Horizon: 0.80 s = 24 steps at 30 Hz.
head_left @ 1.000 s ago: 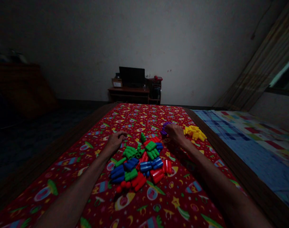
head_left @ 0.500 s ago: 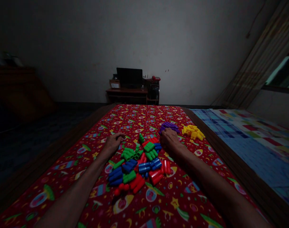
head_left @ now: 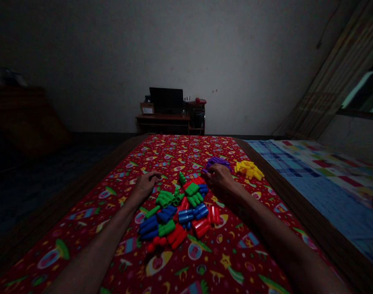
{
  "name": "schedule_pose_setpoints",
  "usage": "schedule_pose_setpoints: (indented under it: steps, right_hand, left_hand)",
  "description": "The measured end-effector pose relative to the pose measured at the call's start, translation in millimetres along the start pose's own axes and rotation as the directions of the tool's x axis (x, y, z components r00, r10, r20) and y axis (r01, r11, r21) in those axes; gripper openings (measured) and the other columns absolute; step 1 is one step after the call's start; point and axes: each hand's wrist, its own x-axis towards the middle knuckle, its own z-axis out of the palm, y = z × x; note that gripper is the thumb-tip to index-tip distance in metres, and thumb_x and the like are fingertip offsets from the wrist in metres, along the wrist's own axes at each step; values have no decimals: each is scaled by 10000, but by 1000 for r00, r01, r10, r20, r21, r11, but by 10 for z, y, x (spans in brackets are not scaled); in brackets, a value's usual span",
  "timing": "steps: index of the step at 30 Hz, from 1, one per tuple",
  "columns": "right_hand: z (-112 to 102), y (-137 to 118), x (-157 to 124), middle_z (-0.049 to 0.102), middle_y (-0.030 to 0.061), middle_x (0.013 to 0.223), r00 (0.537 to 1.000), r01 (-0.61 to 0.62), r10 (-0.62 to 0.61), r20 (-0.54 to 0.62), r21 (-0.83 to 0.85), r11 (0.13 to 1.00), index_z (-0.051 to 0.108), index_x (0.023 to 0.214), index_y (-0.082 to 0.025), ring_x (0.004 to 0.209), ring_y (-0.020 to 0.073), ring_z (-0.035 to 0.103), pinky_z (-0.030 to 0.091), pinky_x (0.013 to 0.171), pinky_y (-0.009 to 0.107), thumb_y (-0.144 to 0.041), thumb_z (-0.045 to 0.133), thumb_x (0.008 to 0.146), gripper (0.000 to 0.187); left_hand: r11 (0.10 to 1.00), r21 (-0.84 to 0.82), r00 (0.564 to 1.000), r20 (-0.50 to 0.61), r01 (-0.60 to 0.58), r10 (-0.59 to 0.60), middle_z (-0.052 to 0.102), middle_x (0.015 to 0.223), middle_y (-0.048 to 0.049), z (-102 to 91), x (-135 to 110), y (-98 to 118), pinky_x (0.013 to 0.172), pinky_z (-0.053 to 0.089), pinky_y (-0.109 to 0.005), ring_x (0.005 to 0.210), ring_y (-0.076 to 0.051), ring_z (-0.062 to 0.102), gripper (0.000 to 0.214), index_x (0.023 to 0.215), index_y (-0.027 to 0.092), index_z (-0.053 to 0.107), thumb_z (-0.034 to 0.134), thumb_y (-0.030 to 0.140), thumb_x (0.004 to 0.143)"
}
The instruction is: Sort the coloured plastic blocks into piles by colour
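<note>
Hard to make out: fingertips of right hand (head_left: 219,176), centre right of the frame, turned down and largely masked by the knuckles and shadow. Purple sliver (head_left: 204,171) at their left edge; cannot tell whether gripped or just touching. Lower edge of purple pieces (head_left: 217,161) behind the same hand, count not readable. Underside of left hand (head_left: 145,183), left of centre, also out of sight; fingers loosely bent, not closed, with nothing seen in them. Both forearms cut off by the bottom edge. Dark cabinet (head_left: 21,118) at far left, nearly lost in gloom; curtain (head_left: 336,73) cropped at upper right.

Versus one second ago: right hand shifted left and off most of the purple pieces, leaving more of them bare. Left hand matching, same spot on the cloth (head_left: 253,253); middle heap likewise unchanged.

Appearance: purple pieces slim, in a low mound right of centre, just left of yellow pieces (head_left: 249,170). Middle heap of green pieces (head_left: 192,189), blue pieces (head_left: 186,216) and red pieces (head_left: 177,236), mostly ribbed, several glossy, lying jumbled on red printed cloth between the forearms.
</note>
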Motion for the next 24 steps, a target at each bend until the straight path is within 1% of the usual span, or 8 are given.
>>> schedule_pose_setpoints:
  steps: [2,4,7,10,14,21,24]
  right_hand:
    - [-127,35,35,665,57,805,1000,-16,15,14,67,998,705,882,-158,718,151,567,339,619,237,-333,495,903,274]
    - [-239,87,57,689,60,839,998,-58,60,-31,68,996,713,892,-165,741,156,595,352,626,232,-320,499,898,264]
    - [-325,181,45,703,90,904,987,-136,132,-88,-39,990,715,921,-164,802,180,616,371,657,242,-283,520,881,232]
    - [-329,246,5,704,109,917,984,-173,166,-59,-139,975,716,942,-161,813,192,623,362,639,248,-274,527,883,228]
    - [-325,240,-24,701,114,929,986,-168,166,-26,-186,968,722,964,-173,794,191,617,341,614,252,-282,514,896,244]
    - [-394,169,-7,694,101,916,993,-115,112,-25,-210,971,712,963,-173,754,178,599,300,587,257,-263,434,928,295]
    - [-431,142,-1,688,103,877,995,-100,95,-36,-215,972,714,924,-167,713,171,583,283,576,261,-238,408,927,314]
  left_hand:
    - [1000,0,1000,-3,1,-1,742,797,-42,6,8,-14,719,542,-293,741,-211,677,303,821,195,707,464,321,690]
    - [1000,0,1000,-4,0,0,743,799,-38,10,15,-26,715,541,-290,740,-209,677,306,821,197,708,463,321,686]
    - [1000,-6,1000,-8,0,0,744,797,-37,15,22,-42,707,541,-288,739,-209,676,308,814,198,705,456,314,676]
    - [1000,-7,1000,-4,-13,13,744,803,-39,18,23,-56,706,538,-291,745,-212,677,314,821,198,703,453,326,683]
    - [1000,7,1000,-7,-12,12,741,802,-48,15,15,-49,710,535,-293,747,-214,676,329,828,191,703,445,337,686]
    - [1000,14,1000,9,-7,7,741,834,-61,1,-2,-8,737,539,-308,757,-219,680,345,853,180,702,442,345,698]
    - [1000,8,1000,5,-10,10,740,834,-66,4,-1,-12,739,539,-318,758,-224,681,351,854,173,701,438,347,699]
